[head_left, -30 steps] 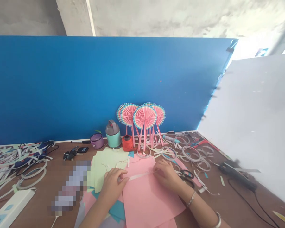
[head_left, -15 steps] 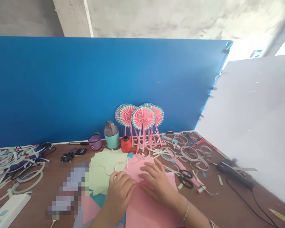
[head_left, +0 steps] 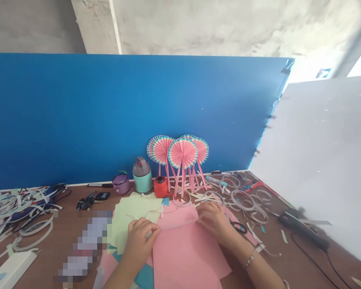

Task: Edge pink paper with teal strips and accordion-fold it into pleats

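Observation:
A pink paper sheet (head_left: 186, 253) lies on the brown desk in front of me. My left hand (head_left: 140, 237) pinches its upper left edge, fingers curled. At the upper right edge, my right hand (head_left: 213, 218) has its fingers closed on the sheet. A narrow fold runs along the top edge between the two hands. Pale green sheets (head_left: 129, 214) lie under and to the left of the pink one.
Several pink paper fans (head_left: 182, 154) stand against the blue partition (head_left: 108, 116). Beside them sit a teal bottle (head_left: 142, 174), an orange spool (head_left: 160, 186) and a purple pot (head_left: 121, 184). Scissors (head_left: 239, 228), tape rings (head_left: 243, 198), a glue gun (head_left: 301, 228) and paper strips (head_left: 18, 208) litter the desk.
Half a second ago both hands lay flat pressing on the pink sheet; now they are apart again, pinching its top edge at each end.

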Motion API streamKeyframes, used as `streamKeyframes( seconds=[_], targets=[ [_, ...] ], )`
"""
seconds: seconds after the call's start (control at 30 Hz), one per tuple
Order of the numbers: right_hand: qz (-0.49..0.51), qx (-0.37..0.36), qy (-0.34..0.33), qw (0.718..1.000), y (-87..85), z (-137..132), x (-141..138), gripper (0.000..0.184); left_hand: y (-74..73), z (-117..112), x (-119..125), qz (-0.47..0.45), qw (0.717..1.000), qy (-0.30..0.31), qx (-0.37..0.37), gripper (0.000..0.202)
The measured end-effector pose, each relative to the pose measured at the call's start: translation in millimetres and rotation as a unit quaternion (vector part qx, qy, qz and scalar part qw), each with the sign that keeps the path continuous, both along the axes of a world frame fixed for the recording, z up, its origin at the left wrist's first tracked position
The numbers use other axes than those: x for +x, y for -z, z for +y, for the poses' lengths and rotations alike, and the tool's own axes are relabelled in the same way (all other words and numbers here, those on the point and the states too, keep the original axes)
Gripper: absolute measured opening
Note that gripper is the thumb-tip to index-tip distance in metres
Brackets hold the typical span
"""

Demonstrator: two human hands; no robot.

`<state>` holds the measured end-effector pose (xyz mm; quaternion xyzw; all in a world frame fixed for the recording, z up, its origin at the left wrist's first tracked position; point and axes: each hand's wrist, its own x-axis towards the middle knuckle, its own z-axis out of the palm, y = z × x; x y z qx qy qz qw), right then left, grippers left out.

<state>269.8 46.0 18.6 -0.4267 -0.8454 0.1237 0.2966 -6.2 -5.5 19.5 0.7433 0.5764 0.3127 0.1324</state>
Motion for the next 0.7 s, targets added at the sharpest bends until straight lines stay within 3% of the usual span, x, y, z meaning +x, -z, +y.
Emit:
streamKeyframes(
  seconds=[0.1, 0.23, 0.5, 0.63, 0.7],
  targets=[
    [0.084, -0.113, -0.009, 0.990, 2.3, 6, 8, 0.026, 3.6, 4, -3, -0.046, 0.998, -0.017, -0.051, 0.022],
    [0.191, -0.245, -0.011, 0.950, -1.3, 8, 14, 0.033, 5.6, 7, -8, -0.117, 0.989, -0.036, -0.088, 0.025],
    [0.302, -0.353, -0.024, 0.885, -15.6, 3, 19, 0.037, 2.1, 11, -17, -0.240, 0.957, -0.027, -0.160, 0.028],
    [0.329, -0.401, 0.014, 0.855, -15.0, 2, 18, 0.040, 1.5, 9, -17, -0.306, 0.925, 0.023, -0.223, 0.036],
    [0.344, -0.411, 0.035, 0.844, -12.1, 3, 19, 0.038, 2.0, 9, -16, -0.321, 0.919, 0.020, -0.230, 0.036]
  ],
)
